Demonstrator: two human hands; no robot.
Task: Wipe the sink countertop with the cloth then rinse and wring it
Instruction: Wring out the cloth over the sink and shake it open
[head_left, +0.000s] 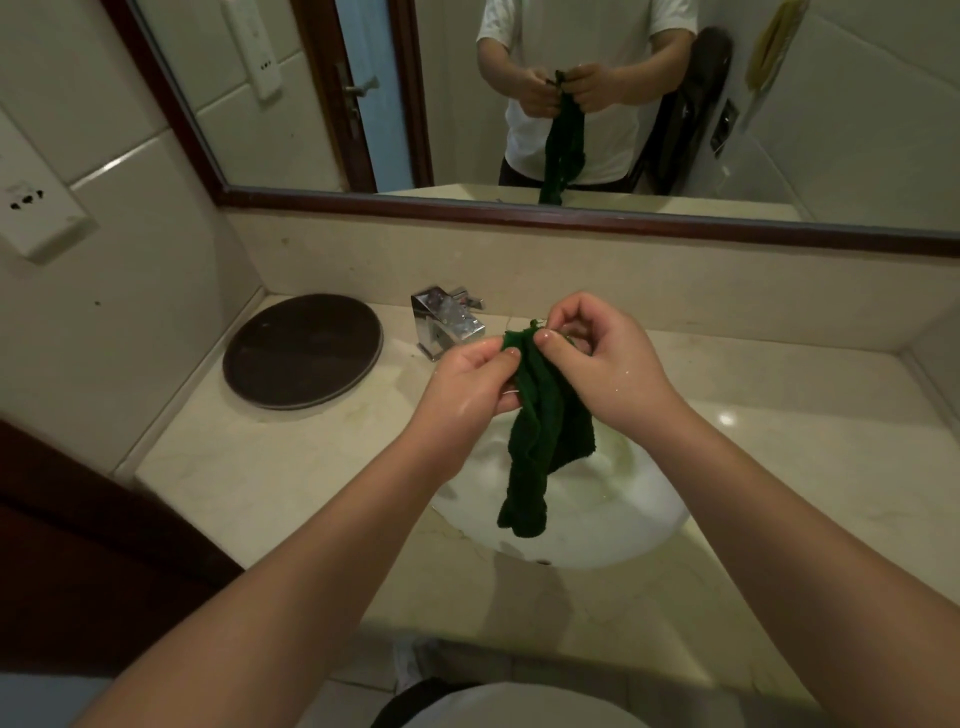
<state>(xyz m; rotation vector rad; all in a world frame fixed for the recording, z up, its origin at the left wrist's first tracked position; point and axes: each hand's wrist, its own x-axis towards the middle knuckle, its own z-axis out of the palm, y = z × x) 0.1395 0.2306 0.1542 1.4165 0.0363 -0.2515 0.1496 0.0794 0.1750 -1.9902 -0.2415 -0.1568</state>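
A dark green cloth (543, 431) hangs crumpled over the white sink basin (639, 519). My left hand (467, 384) pinches its top edge from the left, thumb and fingers curled on the fabric. My right hand (602, 358) pinches the same top edge from the right, beside the left hand. Both hands look wet. The cloth's lower end dangles inside the basin, above its floor. The chrome faucet (447, 322) stands just behind my left hand; no water stream is visible.
A round dark brown tray (301, 353) lies on the beige stone countertop (260, 478) at the back left. A framed mirror (571, 104) spans the wall behind. A wall socket (36, 213) sits at the left. A dark wooden edge (78, 545) borders the counter's left front.
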